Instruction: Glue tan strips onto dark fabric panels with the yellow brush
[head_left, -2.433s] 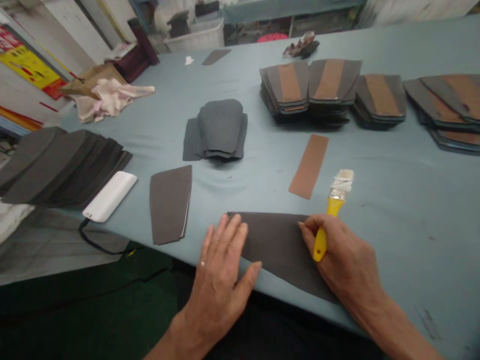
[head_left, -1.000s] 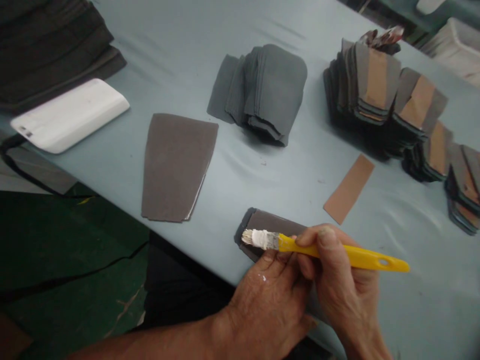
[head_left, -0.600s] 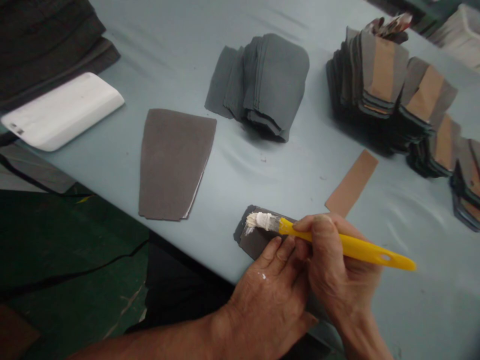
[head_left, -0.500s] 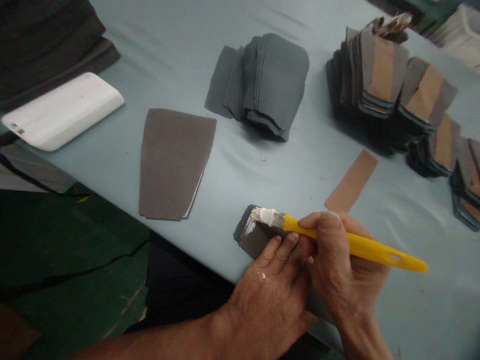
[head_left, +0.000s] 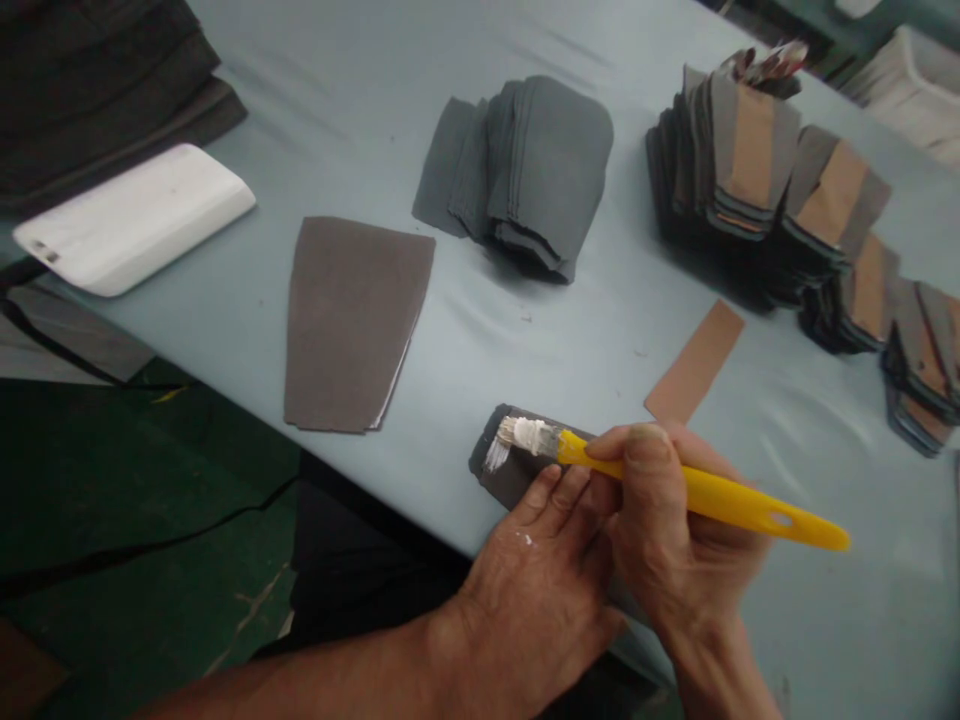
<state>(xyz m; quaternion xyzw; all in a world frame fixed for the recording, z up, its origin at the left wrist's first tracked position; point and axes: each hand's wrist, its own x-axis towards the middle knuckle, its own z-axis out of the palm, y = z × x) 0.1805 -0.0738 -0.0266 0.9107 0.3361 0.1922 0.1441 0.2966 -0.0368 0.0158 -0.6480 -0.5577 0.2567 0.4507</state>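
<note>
My right hand (head_left: pixel 667 520) grips a yellow-handled brush (head_left: pixel 735 500), its bristles coated in white paste. The bristle tip touches a small dark piece (head_left: pixel 517 475) near the table's front edge, where a white smear shows. Flat on that piece lies my left hand (head_left: pixel 540 570), fingers stretched out, with a white spot on its back. A tan strip (head_left: pixel 694 365) rests just beyond my right hand. To the left lies a larger grey-brown panel (head_left: pixel 356 325). My hands hide part of the dark piece.
On the pale table (head_left: pixel 315 170) stands a stack of grey pieces (head_left: pixel 559 170) at the centre back. Bundles with tan strips (head_left: pixel 752 150) line the right side. A white rounded object (head_left: pixel 139 215) and dark folded material (head_left: pixel 90 90) are at left; a white container (head_left: pixel 926 80) is at upper right.
The view has shifted slightly. The brush is still on the dark piece, and the white smear looks a little wider. Both hands keep nearly the same place.
</note>
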